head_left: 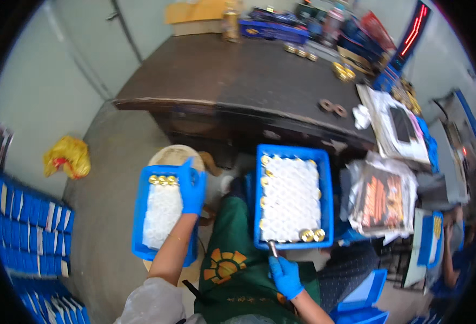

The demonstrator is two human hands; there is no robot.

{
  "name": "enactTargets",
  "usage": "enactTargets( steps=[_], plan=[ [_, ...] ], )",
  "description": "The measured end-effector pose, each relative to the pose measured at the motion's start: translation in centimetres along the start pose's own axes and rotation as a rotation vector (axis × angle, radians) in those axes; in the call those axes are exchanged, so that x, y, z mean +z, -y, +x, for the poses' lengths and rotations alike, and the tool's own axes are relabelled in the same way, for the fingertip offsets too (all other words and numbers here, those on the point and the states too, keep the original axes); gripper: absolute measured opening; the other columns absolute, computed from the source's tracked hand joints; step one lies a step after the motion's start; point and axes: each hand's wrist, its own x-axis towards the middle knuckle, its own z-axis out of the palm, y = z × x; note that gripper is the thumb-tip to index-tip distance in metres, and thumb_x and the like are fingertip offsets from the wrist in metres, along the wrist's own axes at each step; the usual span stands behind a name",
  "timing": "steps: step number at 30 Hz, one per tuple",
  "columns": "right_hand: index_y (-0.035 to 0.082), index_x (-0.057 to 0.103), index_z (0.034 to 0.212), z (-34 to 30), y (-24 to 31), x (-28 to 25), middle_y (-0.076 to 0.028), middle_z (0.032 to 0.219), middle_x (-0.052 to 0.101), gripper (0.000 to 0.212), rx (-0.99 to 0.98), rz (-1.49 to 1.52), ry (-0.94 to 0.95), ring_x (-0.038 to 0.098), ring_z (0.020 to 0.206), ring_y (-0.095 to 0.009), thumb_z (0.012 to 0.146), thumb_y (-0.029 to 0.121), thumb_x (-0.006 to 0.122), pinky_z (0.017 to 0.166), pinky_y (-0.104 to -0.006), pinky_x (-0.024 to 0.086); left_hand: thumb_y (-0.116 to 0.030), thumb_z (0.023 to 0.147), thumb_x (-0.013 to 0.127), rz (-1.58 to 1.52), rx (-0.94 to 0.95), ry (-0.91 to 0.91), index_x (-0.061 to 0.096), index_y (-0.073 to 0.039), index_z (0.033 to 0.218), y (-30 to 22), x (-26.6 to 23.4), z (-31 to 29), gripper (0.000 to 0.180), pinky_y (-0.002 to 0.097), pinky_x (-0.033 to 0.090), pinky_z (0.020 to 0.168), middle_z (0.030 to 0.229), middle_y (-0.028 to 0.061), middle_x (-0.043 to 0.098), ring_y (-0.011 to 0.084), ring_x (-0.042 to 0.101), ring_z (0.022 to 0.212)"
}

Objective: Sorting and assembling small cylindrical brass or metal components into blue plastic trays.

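My left hand (193, 189), in a blue glove, is at the upper right corner of a blue crate (137, 224). A row of gold-coloured round parts (162, 180) sits beside its fingers, on a white dimpled sheet (162, 210). The fingers are blurred, and anything under them is hidden. Also gloved in blue, my right hand (286, 276) is closed around a short silver metal rod (272, 249). The rod's tip meets the near rim of a second blue crate (327, 200). White dimpled packing (291, 200) fills that crate, with two gold round parts (312, 235) in its near right corner.
A dark desk (205, 70) spans the far side, with brown rings (332, 108) and papers (394, 124) on it. A bagged stack (381, 200) stands right of the second crate. Stacked blue boxes (27, 227) line the left; a yellow bag (68, 156) lies beyond. Another person's arm (450, 254) shows far right.
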Motion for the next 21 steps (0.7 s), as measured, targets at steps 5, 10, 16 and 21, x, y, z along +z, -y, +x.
enactTargets(
  steps=[5,10,16,21],
  plan=[
    [0.004,0.056,0.074,-0.8,-0.1,0.3,-0.019,0.058,0.052,0.025,-0.16,0.061,-0.022,0.054,0.052,-0.036,0.085,0.026,0.053,0.044,-0.039,0.04,-0.022,0.074,0.061,0.23,0.971,1.087,0.05,-0.011,0.117,-9.2,11.5,-11.5,0.045,0.0405,0.034,0.093,0.125,0.0157,0.042,0.0301,0.042,0.113],
    [0.004,0.057,0.076,-2.2,-0.8,-1.5,-0.016,0.055,0.053,0.024,-0.077,0.098,-0.092,0.055,0.047,-0.03,0.086,0.025,0.053,0.043,-0.0357,0.04,-0.02,0.074,0.056,0.504,0.925,1.457,0.053,-0.008,0.11,-8.8,18.1,-15.4,0.038,0.0378,0.042,0.083,0.109,0.0177,0.054,0.0328,0.053,0.097],
    [0.003,0.059,0.08,-3.1,-1.4,-4.1,-0.011,0.053,0.054,0.027,0.001,0.171,-0.16,0.054,0.045,-0.019,0.087,0.028,0.05,0.045,-0.0307,0.041,-0.008,0.076,0.057,-0.058,0.541,1.06,0.041,-0.007,0.123,-8.0,17.4,-15.9,0.049,0.0331,0.047,0.075,0.09,0.0146,0.057,0.0208,0.058,0.087],
    [0.001,0.061,0.08,-1.7,-0.9,-6.5,-0.007,0.053,0.053,0.031,0.087,0.238,-0.16,0.051,0.049,-0.012,0.088,0.029,0.049,0.049,-0.0279,0.042,-0.001,0.078,0.051,-0.637,-0.502,1.19,0.035,-0.005,0.129,-17.2,12.4,-15.4,0.054,0.0274,0.046,0.083,0.109,0.0112,0.051,0.0162,0.052,0.098]
  ],
)
